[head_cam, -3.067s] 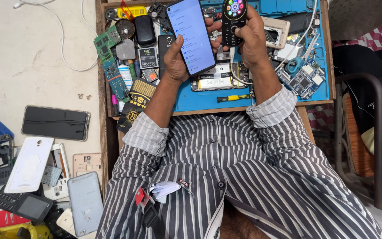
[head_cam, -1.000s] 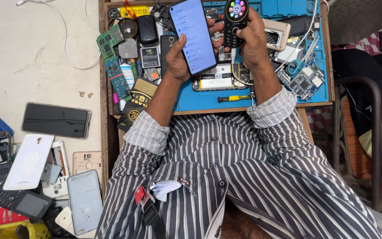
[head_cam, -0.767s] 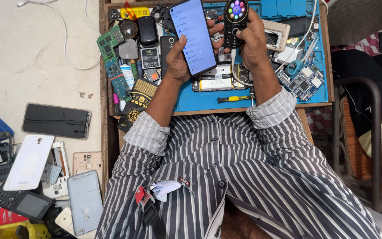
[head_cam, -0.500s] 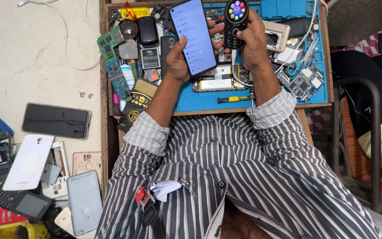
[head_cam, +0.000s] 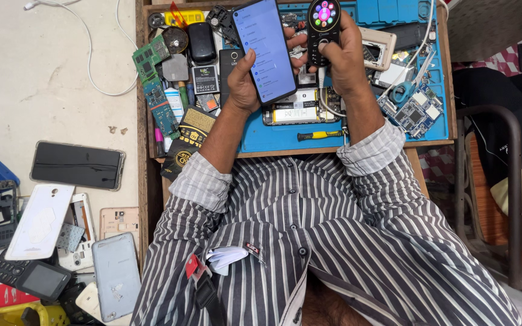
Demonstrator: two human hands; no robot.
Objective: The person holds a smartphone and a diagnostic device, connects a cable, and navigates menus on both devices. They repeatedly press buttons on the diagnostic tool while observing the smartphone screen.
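My left hand (head_cam: 246, 81) holds a smartphone (head_cam: 264, 48) upright, its lit blue screen showing a list. My right hand (head_cam: 345, 54) grips a small black device (head_cam: 323, 27) with a round display of coloured dots, right beside the phone. Both hands hover over a blue work mat (head_cam: 357, 130) on a small wooden table. An opened phone with its battery exposed (head_cam: 300, 113) lies on the mat under my hands, and a yellow-handled screwdriver (head_cam: 318, 136) lies just in front of it.
Circuit boards (head_cam: 152, 84), batteries and phone parts crowd the table's left side; more boards (head_cam: 415, 111) and white cables lie at right. On the floor at left lie a black phone (head_cam: 78, 165), white and silver back covers (head_cam: 116, 274) and a keypad phone (head_cam: 31, 279). A metal chair frame (head_cam: 512, 181) stands right.
Hardly anything has moved. Both hands keep the phone and the round-display device in the same place; the view has shifted only slightly.
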